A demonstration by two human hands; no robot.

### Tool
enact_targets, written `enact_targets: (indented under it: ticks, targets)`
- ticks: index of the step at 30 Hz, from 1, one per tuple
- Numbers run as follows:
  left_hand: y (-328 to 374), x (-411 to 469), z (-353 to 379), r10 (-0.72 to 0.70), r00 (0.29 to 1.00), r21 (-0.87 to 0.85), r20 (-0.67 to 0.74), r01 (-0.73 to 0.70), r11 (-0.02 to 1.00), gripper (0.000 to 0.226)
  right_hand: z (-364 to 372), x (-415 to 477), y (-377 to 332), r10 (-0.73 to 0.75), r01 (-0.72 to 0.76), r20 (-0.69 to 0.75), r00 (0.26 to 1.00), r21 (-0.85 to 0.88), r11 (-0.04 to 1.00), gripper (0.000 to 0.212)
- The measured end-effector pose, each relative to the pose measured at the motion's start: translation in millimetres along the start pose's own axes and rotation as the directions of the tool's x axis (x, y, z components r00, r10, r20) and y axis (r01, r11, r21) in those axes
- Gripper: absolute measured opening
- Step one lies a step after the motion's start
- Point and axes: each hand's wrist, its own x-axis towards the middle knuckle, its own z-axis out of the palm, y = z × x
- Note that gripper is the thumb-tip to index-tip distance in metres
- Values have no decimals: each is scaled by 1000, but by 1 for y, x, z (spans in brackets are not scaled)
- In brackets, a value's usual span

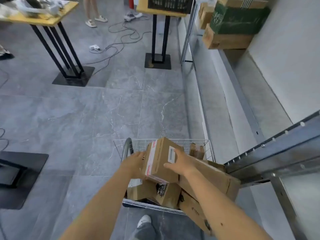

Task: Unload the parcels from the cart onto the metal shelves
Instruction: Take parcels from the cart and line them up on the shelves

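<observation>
A wire cart (121, 144) stands on the floor in front of me, filled with several brown cardboard parcels. The top parcel (160, 160) has red-and-white tape and a white label, and it is tilted above the others. My left hand (136, 161) holds its left side and my right hand (179, 163) grips its right side over the label. A long carton (214, 177) lies under my right forearm. The metal shelves (270, 153) run along the right wall, with a grey upright rail close to the cart.
Cardboard boxes and a green box (237, 19) sit on a far upper shelf. Two yellow-topped tables on black stands (69, 70) stand ahead, with cables (121, 42) trailing across the grey tiled floor. A person's legs (93, 13) are at the back. My shoe (143, 220) is behind the cart.
</observation>
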Motion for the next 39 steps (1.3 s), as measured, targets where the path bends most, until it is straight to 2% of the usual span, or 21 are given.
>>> enact_targets:
  ticks: [3, 11, 17, 23, 28, 35, 37, 39]
  targets:
    - [-5, 16, 17, -18, 996, -74, 87, 25, 997, 113, 15, 13, -2, 85, -89, 51, 995, 84, 992, 87]
    - [-23, 46, 59, -49, 979, -94, 197, 69, 993, 117, 51, 37, 1, 268, -284, 101, 958, 206, 936, 102]
    - [-30, 46, 71, -86, 956, -136, 281, 128, 982, 111, 64, 42, 1, 330, -343, 95, 939, 187, 921, 110]
    - [-32, 47, 83, -97, 935, -241, 341, 187, 952, 109, 71, 46, 1, 354, -357, 82, 931, 398, 845, 98]
    - [-34, 44, 88, -105, 934, -318, 341, 220, 922, 106, 75, 46, 3, 363, -345, 47, 931, 443, 827, 93]
    - [-40, 25, 93, -210, 944, -450, 253, 307, 839, 89, 66, 39, -4, 374, -362, 85, 923, 516, 776, 106]
    - [-35, 17, 88, -267, 939, -496, 217, 341, 798, 84, 59, 35, -7, 355, -335, 91, 931, 602, 725, 106]
    - [-31, 11, 84, -354, 919, -597, 174, 384, 704, 75, 49, 28, -8, 347, -307, 100, 932, 725, 616, 100]
